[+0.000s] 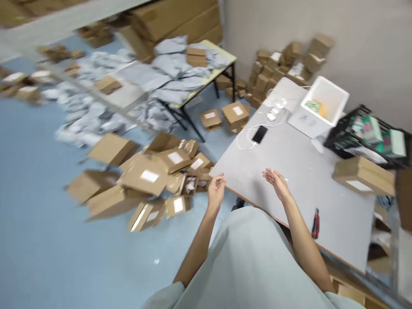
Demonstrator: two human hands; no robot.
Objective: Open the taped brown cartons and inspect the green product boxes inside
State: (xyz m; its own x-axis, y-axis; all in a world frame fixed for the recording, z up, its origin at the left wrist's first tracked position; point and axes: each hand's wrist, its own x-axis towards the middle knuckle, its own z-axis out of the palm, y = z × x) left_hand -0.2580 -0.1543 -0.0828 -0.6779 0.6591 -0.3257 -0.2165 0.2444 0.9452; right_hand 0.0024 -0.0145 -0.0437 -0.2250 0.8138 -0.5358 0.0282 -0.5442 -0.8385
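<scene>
My left hand (216,191) is raised beside the near left corner of the grey table (289,159), with its fingers loosely bent and no object visible in it. Over the front part of the tabletop is my right hand (277,182), its fingers stretched out and nothing in them. A red and black box cutter (316,224) lies on the table to the right of my right forearm. Farther back on the tabletop rests a black phone (260,134) beside a white cable (246,148).
A white foam box (317,107), a black crate (367,137) with packages and a cardboard box (363,175) stand along the table's right side. Opened cartons (144,176) are heaped on the blue floor to the left. Grey mailing bags (172,64) cover a yellowish table (222,64).
</scene>
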